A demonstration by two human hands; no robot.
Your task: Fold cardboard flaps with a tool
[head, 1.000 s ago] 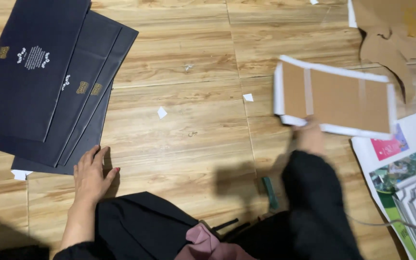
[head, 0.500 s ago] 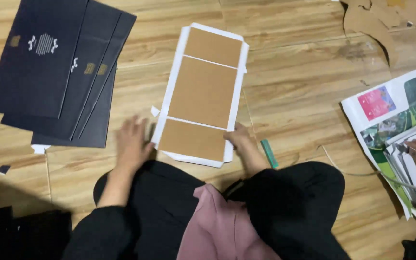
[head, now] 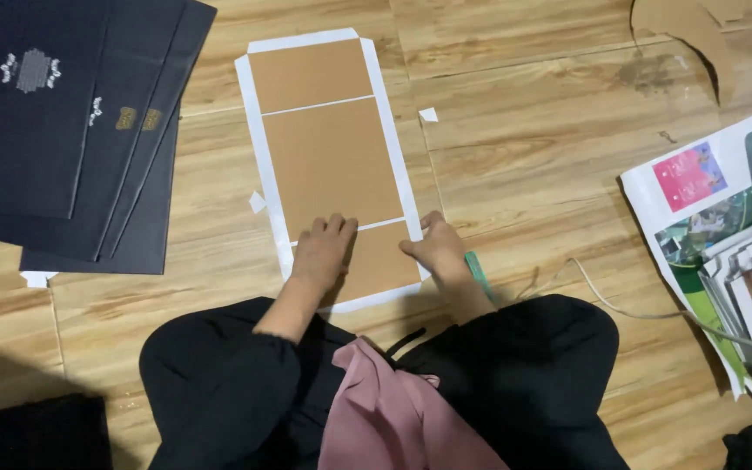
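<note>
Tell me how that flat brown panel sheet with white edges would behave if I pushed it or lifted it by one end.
The panel sheet lies flat on the smooth wooden floor, so it would probably slide easily. Its three brown boards look stiff, but the white gaps between them likely act as hinges, so lifted by one end it may fold there. It seems thin and probably light.

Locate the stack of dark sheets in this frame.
In the head view, the stack of dark sheets lies on the wooden floor at upper left, left of the brown cardboard panel that both hands press.

Bare wooden floor (head: 524, 157) between brown cardboard panel (head: 328, 148) and printed sheets (head: 707, 200); dark folders (head: 71, 130) left.
</note>
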